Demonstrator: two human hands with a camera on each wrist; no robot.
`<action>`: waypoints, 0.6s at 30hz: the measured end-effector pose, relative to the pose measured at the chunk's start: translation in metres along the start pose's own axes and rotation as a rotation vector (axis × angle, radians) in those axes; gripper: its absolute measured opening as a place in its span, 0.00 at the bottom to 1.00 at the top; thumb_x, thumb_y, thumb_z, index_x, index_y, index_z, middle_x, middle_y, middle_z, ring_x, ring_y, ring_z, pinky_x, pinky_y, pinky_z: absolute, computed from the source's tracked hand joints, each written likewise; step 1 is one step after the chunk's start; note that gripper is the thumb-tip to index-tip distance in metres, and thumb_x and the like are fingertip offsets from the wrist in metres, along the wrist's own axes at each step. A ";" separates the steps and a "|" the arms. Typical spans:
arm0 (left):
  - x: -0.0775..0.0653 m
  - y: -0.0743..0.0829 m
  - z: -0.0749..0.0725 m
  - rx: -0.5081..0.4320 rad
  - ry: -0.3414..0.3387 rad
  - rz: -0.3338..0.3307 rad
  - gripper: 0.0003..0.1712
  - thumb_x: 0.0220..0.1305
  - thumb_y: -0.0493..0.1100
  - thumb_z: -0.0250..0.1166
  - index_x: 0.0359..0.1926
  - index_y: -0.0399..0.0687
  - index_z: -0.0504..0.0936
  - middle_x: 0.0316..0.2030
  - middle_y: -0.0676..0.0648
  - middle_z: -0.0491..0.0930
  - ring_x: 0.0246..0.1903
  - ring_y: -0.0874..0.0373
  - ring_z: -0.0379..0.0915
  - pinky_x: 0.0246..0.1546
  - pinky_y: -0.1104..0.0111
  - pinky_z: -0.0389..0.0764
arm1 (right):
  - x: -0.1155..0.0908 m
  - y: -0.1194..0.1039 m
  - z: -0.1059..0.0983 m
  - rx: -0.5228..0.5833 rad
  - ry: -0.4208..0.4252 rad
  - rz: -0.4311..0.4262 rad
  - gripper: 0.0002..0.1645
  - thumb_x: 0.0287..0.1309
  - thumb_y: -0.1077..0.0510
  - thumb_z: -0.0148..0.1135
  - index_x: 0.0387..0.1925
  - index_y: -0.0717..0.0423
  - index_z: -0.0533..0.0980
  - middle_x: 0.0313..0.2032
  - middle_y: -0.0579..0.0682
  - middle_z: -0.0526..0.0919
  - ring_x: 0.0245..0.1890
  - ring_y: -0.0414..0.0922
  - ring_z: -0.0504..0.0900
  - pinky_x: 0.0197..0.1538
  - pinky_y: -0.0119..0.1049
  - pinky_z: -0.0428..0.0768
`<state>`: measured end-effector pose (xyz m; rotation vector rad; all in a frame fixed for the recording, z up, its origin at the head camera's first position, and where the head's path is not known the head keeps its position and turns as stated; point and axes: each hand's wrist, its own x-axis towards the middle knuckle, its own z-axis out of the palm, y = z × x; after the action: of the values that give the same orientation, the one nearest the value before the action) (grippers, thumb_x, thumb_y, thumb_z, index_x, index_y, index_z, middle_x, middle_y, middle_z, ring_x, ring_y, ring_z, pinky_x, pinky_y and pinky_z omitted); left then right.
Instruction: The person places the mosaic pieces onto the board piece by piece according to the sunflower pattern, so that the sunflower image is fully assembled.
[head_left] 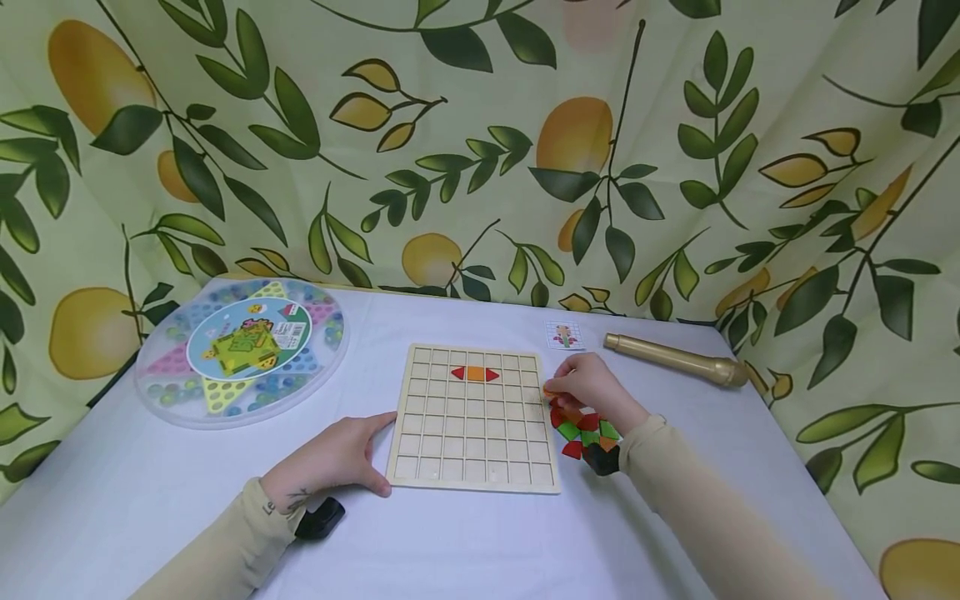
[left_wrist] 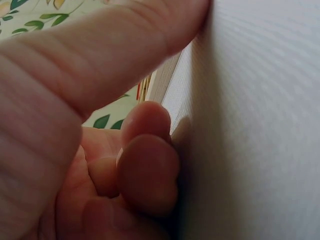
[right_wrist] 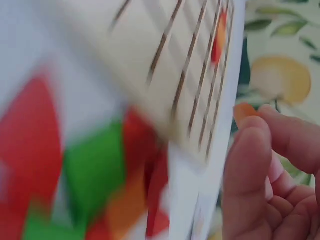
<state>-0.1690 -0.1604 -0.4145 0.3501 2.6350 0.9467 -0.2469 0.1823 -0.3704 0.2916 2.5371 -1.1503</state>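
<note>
A wooden grid board (head_left: 472, 479) lies flat on the white table. One orange square tile (head_left: 476, 374) sits in its upper part between two red tiles (head_left: 492, 375). At the board's left edge is my left hand (head_left: 337, 454), index finger and thumb spread against its side and lower corner. In the left wrist view, the thumb (left_wrist: 115, 45) reaches out straight above the other, bent fingers. My right hand (head_left: 592, 387) pinches a small orange tile (right_wrist: 245, 111) between thumb and index finger, just off the board's right edge. Beneath it lies a pile of red, green and orange tiles (head_left: 589, 425), partly hidden by the wrist.
A pattern card (head_left: 564, 335) lies beyond the right hand, with a gold stick-like object (head_left: 675, 361) to its right. A round clear case (head_left: 172, 408) holding beads stands at the back left. A fruit-patterned curtain (head_left: 465, 192) hangs behind the table.
</note>
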 end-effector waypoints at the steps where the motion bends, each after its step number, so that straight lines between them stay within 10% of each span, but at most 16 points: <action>1: 0.000 0.000 0.000 0.006 0.000 0.004 0.62 0.21 0.43 0.82 0.65 0.42 0.64 0.14 0.49 0.69 0.13 0.59 0.61 0.17 0.68 0.63 | 0.000 -0.005 0.006 0.034 -0.017 0.005 0.12 0.52 0.57 0.66 0.32 0.62 0.74 0.22 0.52 0.78 0.18 0.43 0.75 0.26 0.31 0.77; 18: 0.000 -0.003 0.000 -0.008 0.001 0.023 0.62 0.21 0.44 0.82 0.65 0.41 0.64 0.13 0.49 0.69 0.12 0.59 0.61 0.16 0.69 0.63 | 0.017 -0.050 0.086 0.212 -0.066 -0.012 0.09 0.52 0.63 0.64 0.33 0.63 0.74 0.22 0.54 0.80 0.14 0.41 0.75 0.22 0.30 0.77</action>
<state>-0.1693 -0.1632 -0.4163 0.3786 2.6330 0.9641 -0.2592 0.0851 -0.3953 0.2851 2.3665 -1.4127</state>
